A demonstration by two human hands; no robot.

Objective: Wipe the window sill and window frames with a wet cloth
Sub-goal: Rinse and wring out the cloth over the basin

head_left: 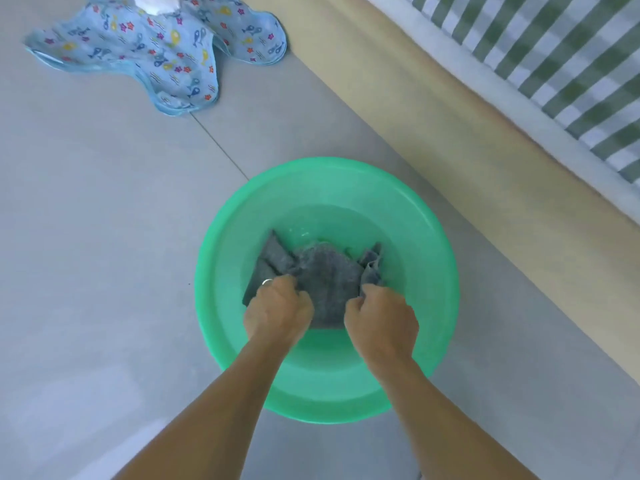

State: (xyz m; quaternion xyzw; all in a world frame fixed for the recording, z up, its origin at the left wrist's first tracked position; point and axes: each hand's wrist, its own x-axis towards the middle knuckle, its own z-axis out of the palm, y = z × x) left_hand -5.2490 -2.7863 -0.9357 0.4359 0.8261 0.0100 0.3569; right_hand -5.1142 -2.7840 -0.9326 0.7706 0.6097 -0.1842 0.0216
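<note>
Pale grey tiled floor [104,237], a beige wall band [433,133] running along beyond the right hand, green-and-white striped fabric [554,64] past it. Green plastic basin [433,271] sits on the floor directly beneath both hands. Grey cloth [325,282] lies bunched inside the basin, between and under the hands. Left hand [277,310] clenches the cloth's left part; ring visible on a finger. Right hand [381,320] grips its right edge. Blue fish-print fabric [156,46] lies well ahead of the left hand.
</note>
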